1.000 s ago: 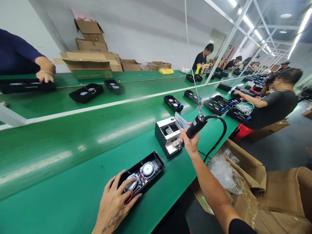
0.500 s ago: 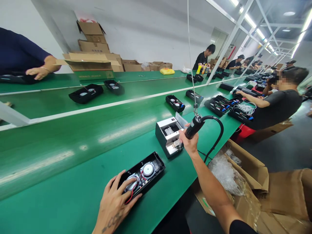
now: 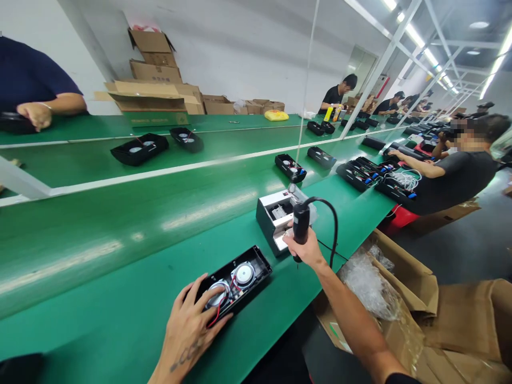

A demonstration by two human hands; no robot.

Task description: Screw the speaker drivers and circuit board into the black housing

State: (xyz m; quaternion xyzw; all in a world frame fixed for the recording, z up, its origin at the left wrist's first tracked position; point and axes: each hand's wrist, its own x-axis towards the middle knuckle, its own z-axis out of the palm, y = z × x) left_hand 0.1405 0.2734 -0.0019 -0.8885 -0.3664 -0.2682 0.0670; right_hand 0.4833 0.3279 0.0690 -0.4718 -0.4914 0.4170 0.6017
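A black speaker housing (image 3: 262,260) lies face up on the green bench, with two round speaker drivers (image 3: 244,274) and red and black wires inside. My left hand (image 3: 190,317) grips its near-left end, fingers over the rim and one across the nearer driver. In my right hand (image 3: 307,248) is a black electric screwdriver (image 3: 301,221), held upright with its tip down. It hangs from a cord and has a curved black cable. Just behind it stands a screw feeder (image 3: 265,226), a dark box with a white top, partly hidden by my hand.
Past the bench runs a green conveyor (image 3: 140,208) carrying several speaker housings. Open cardboard boxes (image 3: 460,314) and clear plastic wrap (image 3: 370,288) lie at lower right. Co-workers sit along the line. A dark object (image 3: 22,368) shows at the bottom left corner.
My right hand has moved the screwdriver left and down, from tilted over the feeder to upright in front of it. My left hand stays on the housing. A dark object has appeared at bottom left.
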